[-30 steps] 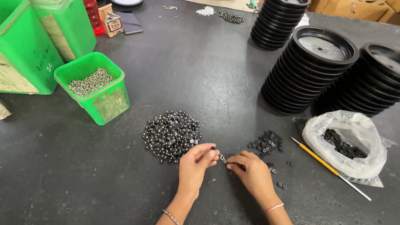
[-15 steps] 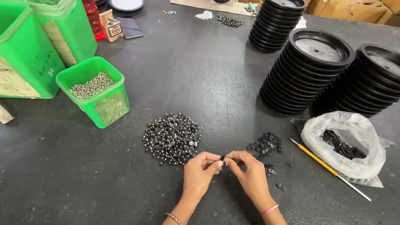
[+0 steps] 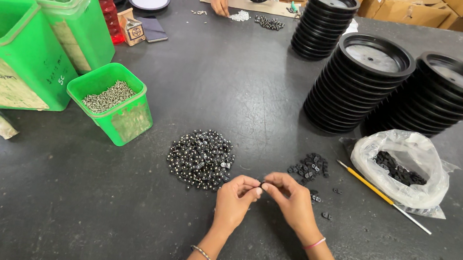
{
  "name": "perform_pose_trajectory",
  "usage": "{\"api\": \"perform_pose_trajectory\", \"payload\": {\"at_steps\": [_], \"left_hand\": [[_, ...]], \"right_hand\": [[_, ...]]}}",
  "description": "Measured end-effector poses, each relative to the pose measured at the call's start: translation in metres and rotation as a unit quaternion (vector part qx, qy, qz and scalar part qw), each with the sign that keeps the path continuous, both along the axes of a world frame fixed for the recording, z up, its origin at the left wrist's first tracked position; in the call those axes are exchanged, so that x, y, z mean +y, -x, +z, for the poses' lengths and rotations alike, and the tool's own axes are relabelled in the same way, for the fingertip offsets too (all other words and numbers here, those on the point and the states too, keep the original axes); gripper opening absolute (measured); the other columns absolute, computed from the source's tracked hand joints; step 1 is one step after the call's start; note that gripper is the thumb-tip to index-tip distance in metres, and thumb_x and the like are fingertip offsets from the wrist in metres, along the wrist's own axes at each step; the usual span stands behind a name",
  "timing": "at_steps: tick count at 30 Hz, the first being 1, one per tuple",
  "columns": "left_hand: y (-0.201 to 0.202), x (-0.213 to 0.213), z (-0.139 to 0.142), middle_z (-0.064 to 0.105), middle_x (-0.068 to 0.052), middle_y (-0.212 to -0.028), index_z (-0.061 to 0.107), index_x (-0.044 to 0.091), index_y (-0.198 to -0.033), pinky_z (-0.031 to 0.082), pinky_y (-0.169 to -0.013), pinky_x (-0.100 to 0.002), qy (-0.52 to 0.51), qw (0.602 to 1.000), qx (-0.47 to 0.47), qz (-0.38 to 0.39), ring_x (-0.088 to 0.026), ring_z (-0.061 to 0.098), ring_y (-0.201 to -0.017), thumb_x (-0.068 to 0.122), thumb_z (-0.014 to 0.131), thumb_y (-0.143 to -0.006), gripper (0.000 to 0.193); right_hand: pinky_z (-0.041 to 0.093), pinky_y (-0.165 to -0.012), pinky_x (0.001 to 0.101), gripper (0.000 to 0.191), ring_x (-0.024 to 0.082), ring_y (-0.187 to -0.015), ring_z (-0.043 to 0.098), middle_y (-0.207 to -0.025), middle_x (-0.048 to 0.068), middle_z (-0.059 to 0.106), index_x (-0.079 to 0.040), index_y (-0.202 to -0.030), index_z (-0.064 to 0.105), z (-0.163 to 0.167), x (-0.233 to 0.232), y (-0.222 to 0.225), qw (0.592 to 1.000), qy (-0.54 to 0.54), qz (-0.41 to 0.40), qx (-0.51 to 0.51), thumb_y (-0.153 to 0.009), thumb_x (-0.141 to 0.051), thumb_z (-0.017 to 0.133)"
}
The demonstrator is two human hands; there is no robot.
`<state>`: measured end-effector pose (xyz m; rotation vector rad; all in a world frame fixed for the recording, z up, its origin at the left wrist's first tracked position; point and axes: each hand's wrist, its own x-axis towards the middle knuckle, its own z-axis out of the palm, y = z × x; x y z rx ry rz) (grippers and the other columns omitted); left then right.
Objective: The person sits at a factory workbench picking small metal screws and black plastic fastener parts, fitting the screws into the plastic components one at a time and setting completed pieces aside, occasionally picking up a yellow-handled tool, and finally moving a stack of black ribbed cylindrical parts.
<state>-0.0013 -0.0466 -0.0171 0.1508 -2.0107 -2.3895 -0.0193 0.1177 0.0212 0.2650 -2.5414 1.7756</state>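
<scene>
Dark grey table (image 3: 235, 91) carries everything. Big green bins (image 3: 18, 53) stand at the far left, and three stacks of black discs (image 3: 369, 84) rise at the far right. A small green tub (image 3: 112, 101) of pale metal bits sits beside the bins. A clear bag (image 3: 403, 172) of black pieces lies right, just beside a yellow stick (image 3: 383, 196). The heap of beads (image 3: 200, 158) lies just ahead of the left hand (image 3: 234, 201); the black clips (image 3: 310, 167) lie ahead of the right hand (image 3: 292, 201). Both hands meet fingertip to fingertip, fingers pinched narrow on a tiny dark part (image 3: 262, 184) between them, low over the table. Across the table, another person's hand (image 3: 218, 1) rests near small piles.
</scene>
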Motion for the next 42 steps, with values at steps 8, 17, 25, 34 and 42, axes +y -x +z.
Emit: {"api": "perform_pose_trajectory", "payload": {"at_steps": [8,17,25,34,42], "left_hand": [[-0.001,0.001,-0.001,0.075,-0.004,-0.085,0.072,-0.002,-0.099,0.057,-0.07,-0.024,-0.07,0.997,0.015,-0.027,-0.009,0.068,-0.076,0.002,0.073,-0.089,0.011],[-0.006,-0.007,0.014,0.077,-0.003,-0.084,0.075,0.005,-0.102,0.055,-0.067,-0.025,0.131,0.985,0.08,0.08,-0.01,0.069,-0.072,0.008,0.075,-0.089,0.013],[-0.001,-0.048,0.045,0.07,-0.008,-0.119,0.071,0.007,-0.112,0.056,-0.065,-0.031,0.27,0.91,0.152,0.274,-0.018,0.07,-0.079,0.003,0.068,-0.091,0.022],[-0.008,-0.025,0.043,0.073,-0.005,-0.108,0.072,0.008,-0.112,0.055,-0.067,-0.03,0.262,0.934,0.132,0.205,-0.018,0.067,-0.075,0.007,0.07,-0.091,0.021],[0.002,-0.002,0.004,0.077,-0.008,-0.093,0.075,-0.002,-0.11,0.059,-0.072,-0.027,-0.097,0.995,-0.026,0.009,-0.012,0.071,-0.08,0.014,0.072,-0.093,0.024]], "right_hand": [[0.056,-0.078,0.0264,0.018,0.009,-0.085,0.069,-0.092,0.003,0.079,-0.003,-0.104,0.079,-0.013,0.01,0.007,0.999,0.027,0.035,-0.013,-0.087,-0.01,0.076],[0.055,-0.083,0.0263,0.024,0.009,-0.09,0.07,-0.098,0.003,0.079,-0.005,-0.111,0.075,0.013,0.019,0.007,0.998,-0.042,0.018,0.05,-0.088,-0.012,0.073],[0.056,-0.077,0.0358,0.017,0.026,-0.085,0.073,-0.1,0.007,0.074,-0.012,-0.104,0.078,0.018,0.078,0.023,0.955,-0.244,-0.123,0.118,-0.087,-0.013,0.072],[0.054,-0.083,0.0412,0.013,0.033,-0.097,0.068,-0.099,0.01,0.071,-0.01,-0.096,0.076,0.0,0.086,0.042,0.924,-0.327,-0.117,0.161,-0.085,-0.017,0.074],[0.056,-0.082,0.0382,0.013,0.03,-0.096,0.07,-0.099,0.008,0.073,-0.008,-0.098,0.073,0.017,0.026,0.004,0.925,-0.242,0.028,0.291,-0.085,-0.01,0.074]]}}
